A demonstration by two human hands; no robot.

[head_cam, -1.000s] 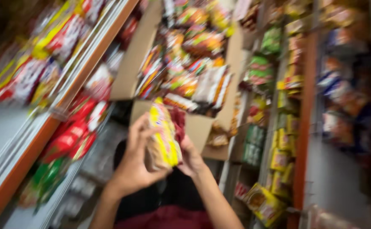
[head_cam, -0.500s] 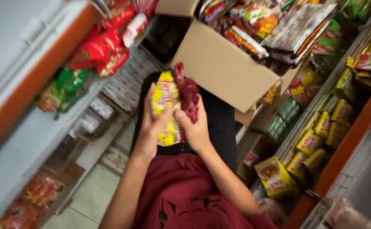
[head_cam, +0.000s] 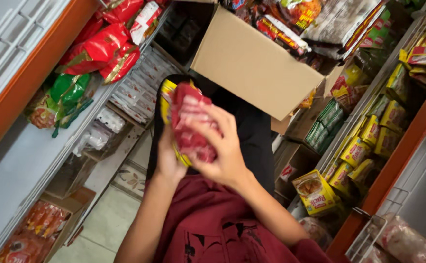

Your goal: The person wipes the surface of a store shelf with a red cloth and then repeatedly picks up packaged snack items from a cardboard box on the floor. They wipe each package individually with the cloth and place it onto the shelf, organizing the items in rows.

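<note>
Two soft plastic snack packets, red one [head_cam: 191, 124] over yellow [head_cam: 166, 104], at frame centre: left hand [head_cam: 166, 158] cups beneath, right hand [head_cam: 222, 151] fingers curled over the front, steadying them. Brown cardboard box [head_cam: 252, 65] of mixed packets, upper centre.

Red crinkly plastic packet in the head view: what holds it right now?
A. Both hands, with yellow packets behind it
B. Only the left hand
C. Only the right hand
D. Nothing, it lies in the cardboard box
A: the red crinkly plastic packet sits between the left hand and right hand, stacked against yellow packets.
</note>
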